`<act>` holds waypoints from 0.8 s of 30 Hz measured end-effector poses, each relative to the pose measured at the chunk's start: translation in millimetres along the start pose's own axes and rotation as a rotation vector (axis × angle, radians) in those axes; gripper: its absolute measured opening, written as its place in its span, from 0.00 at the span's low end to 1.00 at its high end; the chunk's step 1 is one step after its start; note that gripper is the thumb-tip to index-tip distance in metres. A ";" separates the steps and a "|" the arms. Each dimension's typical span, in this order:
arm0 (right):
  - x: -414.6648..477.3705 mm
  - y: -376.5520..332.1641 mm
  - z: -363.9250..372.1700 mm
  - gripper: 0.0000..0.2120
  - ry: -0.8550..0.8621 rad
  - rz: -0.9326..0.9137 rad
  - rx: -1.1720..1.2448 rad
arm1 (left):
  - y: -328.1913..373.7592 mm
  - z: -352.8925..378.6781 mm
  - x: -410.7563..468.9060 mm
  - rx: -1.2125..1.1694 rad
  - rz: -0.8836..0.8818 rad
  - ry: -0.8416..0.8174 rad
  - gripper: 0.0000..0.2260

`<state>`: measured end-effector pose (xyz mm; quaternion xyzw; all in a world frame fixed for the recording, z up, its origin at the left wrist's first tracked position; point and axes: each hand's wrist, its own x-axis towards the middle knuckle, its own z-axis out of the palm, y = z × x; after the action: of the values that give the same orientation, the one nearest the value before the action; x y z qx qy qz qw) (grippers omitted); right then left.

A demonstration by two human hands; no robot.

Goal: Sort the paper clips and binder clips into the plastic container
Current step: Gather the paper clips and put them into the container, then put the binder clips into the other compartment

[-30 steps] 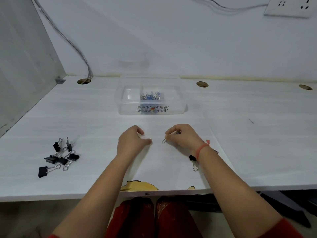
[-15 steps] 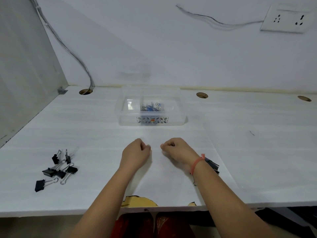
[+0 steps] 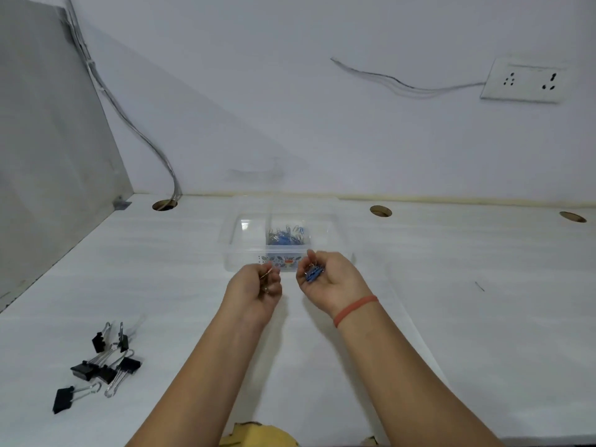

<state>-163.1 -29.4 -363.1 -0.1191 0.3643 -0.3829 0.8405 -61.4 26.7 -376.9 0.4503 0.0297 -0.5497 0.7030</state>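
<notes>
A clear plastic container stands on the white desk near the back wall, with blue and silver paper clips in its middle compartment. My right hand is raised palm up just in front of the container, cupped around a small bunch of blue paper clips. My left hand is beside it, fingers curled on a few silver paper clips. Several black binder clips lie in a loose pile at the desk's front left.
Three round cable holes run along the back of the desk, one with cables rising up the wall. A grey side panel closes the left side. A wall socket sits at upper right. The desk's front edge is chipped.
Both hands lifted off the desk and moved toward the container, turning palm up with paper clips in them. The view tilted up; the binder clip by my right wrist is out of sight.
</notes>
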 end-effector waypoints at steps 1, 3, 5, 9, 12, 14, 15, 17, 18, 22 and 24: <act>3.1 -6.1 11.7 0.09 0.000 -0.024 -0.005 | 9.5 10.1 4.0 -0.021 0.012 -0.015 0.10; 9.1 -15.9 31.6 0.09 0.027 -0.080 -0.048 | 25.2 26.2 10.8 -0.029 0.050 -0.038 0.11; 19.8 -28.2 52.2 0.10 0.053 -0.123 -0.095 | 40.7 44.8 23.1 0.014 0.115 -0.034 0.11; 49.3 -44.9 83.2 0.08 0.071 -0.154 -0.275 | 55.8 74.1 55.5 0.148 0.145 0.006 0.13; 68.1 -49.8 93.6 0.24 0.054 -0.092 -0.566 | 63.0 86.4 82.5 0.393 0.073 -0.019 0.26; 79.9 -50.5 97.4 0.33 0.053 -0.038 -0.648 | 67.3 88.1 97.8 0.619 0.001 -0.043 0.34; 84.6 -51.6 98.1 0.35 0.069 -0.025 -0.647 | 68.2 87.7 101.9 0.675 -0.019 -0.057 0.35; 92.5 -53.7 96.6 0.36 0.101 -0.038 -0.631 | 69.6 85.1 109.6 0.703 -0.008 -0.083 0.34; 91.8 -54.1 95.2 0.34 0.100 -0.059 -0.625 | 69.2 83.3 111.0 0.712 0.021 -0.098 0.31; 68.9 -50.3 78.7 0.25 0.058 -0.102 -0.588 | 61.1 75.1 93.3 0.736 0.241 -0.062 0.16; 46.4 -47.5 64.9 0.16 0.016 -0.153 -0.510 | 53.9 67.9 74.3 0.708 0.378 -0.069 0.08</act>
<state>-123.5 -100.6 -318.7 -0.3510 0.4458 -0.3420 0.7491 -19.8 -74.5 -344.2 0.6435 -0.2684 -0.4019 0.5936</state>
